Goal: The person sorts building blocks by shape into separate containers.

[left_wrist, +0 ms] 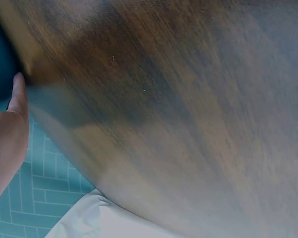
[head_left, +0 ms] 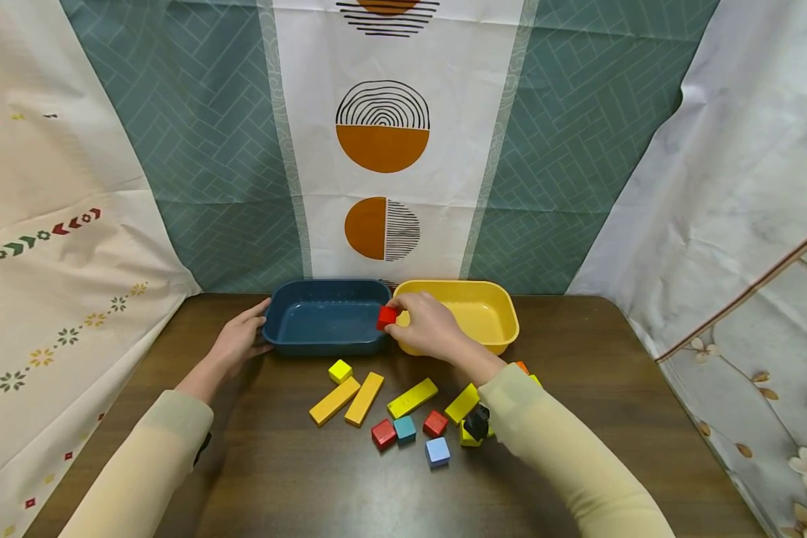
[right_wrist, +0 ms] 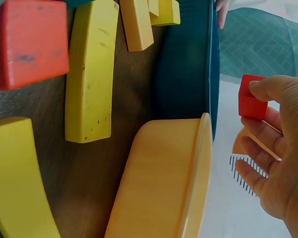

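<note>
Between thumb and fingers, my right hand [head_left: 425, 323] pinches a red cube [head_left: 386, 317], held above where the two trays meet. In the right wrist view the same red cube [right_wrist: 253, 98] shows over the tray rims, thumb on one face. My left hand [head_left: 237, 338] touches the left end of the dark blue tray [head_left: 326, 349], fingers straight along its side. A fingertip meets the tray's wall [left_wrist: 1, 62] in the left wrist view. The yellow tray [head_left: 504, 332] stands right beside the blue one, partly covered by my right hand.
In front of the trays lie several blocks: a yellow cube [head_left: 340, 371], orange-yellow bars [head_left: 364, 400], a yellow bar [head_left: 412, 398], red cubes [head_left: 435, 424], a teal cube [head_left: 405, 430] and a light blue cube [head_left: 437, 452]. My right sleeve [head_left: 558, 448] hides some. A patterned cloth [head_left: 390, 246] hangs behind.
</note>
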{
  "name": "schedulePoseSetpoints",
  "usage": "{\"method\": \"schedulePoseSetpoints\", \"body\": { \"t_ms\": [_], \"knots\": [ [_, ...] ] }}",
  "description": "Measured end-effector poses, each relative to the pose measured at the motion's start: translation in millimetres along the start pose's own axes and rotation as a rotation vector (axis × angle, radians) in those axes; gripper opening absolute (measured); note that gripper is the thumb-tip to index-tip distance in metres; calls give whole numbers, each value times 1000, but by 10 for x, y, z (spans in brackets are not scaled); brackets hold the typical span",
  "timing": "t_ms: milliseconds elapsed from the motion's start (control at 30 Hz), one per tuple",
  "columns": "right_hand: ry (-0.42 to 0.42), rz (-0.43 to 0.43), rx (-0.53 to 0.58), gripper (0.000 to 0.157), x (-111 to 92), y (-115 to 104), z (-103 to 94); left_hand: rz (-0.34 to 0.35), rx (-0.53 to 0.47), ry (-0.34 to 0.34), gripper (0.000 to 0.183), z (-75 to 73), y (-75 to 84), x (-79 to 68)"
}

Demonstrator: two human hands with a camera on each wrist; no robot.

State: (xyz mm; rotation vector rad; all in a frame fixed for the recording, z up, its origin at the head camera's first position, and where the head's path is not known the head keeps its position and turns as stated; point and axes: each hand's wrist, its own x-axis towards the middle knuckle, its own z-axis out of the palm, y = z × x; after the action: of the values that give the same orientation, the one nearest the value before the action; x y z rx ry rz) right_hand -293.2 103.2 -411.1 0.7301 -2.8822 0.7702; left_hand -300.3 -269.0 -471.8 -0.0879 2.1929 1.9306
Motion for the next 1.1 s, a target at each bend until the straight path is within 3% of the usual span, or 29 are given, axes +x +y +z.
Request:
{"method": "schedulePoseSetpoints", "body": {
  "t_ms": [400, 633, 833, 1100],
  "knots": [
    [-20, -2, 17, 31, 192, -100, 102, -11, 29, -10, 55, -23, -29, 28],
    [-34, 36, -22, 52, 256, -119, 155, -20, 8, 2, 55, -15, -33, 41],
    [20, 34, -19, 51, 151, -49, 38, -2, 17, 3, 55, -7, -16, 31],
    [110, -6, 11, 47, -143, 151, -232, -2, 36, 4, 57, -10, 7, -7]
  ]
}}
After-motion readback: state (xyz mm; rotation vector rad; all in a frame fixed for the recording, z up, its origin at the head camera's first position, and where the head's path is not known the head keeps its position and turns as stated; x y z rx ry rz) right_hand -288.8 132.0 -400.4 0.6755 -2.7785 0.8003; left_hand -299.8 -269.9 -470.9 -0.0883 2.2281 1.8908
